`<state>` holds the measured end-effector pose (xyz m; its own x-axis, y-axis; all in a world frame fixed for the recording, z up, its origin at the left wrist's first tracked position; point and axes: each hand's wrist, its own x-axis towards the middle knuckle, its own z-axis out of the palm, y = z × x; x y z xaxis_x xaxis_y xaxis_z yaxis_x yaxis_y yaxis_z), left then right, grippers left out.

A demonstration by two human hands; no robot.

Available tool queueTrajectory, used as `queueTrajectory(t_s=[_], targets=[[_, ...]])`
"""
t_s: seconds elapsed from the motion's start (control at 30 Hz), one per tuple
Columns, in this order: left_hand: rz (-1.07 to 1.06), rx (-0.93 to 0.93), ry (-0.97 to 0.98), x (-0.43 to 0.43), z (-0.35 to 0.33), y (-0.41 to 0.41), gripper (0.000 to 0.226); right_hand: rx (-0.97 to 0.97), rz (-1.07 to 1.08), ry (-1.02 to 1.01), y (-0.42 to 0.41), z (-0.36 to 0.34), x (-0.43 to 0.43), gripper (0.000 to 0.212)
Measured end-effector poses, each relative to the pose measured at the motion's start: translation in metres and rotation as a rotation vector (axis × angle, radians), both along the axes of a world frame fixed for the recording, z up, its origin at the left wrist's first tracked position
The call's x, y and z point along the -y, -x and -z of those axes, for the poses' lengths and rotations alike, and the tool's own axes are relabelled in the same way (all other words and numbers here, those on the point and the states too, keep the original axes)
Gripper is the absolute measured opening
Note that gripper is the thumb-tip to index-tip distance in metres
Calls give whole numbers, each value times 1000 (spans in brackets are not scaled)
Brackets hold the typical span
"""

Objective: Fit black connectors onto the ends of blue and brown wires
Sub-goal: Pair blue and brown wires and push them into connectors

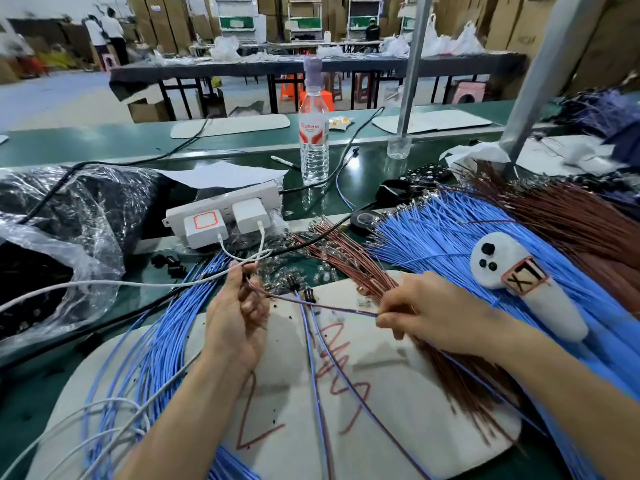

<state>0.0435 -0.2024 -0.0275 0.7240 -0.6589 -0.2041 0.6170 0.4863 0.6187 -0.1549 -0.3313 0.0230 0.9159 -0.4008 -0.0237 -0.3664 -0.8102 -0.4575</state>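
Green bench (363,168) is spread with fanned blue wires (433,230) and brown wires (571,220) around a white pad (398,393). Over the pad, the left hand (239,323) and right hand (433,317) are each closed in a pinch on 1 thin wire (322,304), stretched left to right and dipping slightly rightward. 2 black connectors (309,294) are seen just behind it.

Blue wires (433,233) and brown wires (561,216) wear smooth plastic sleeves; the bottle (314,150) is clear glossy plastic; the power strip (221,206), white glossy plastic; the bag (69,209), crinkled shiny film; the mat (398,375), matt pale board; the post (414,64), dull grey metal.
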Motion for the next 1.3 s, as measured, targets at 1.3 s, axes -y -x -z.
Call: queueTrajectory(t_s=[1.3], targets=[[131, 1043, -338, 0, 10, 18, 21, 473, 88, -553, -82, 53, -16, 42]])
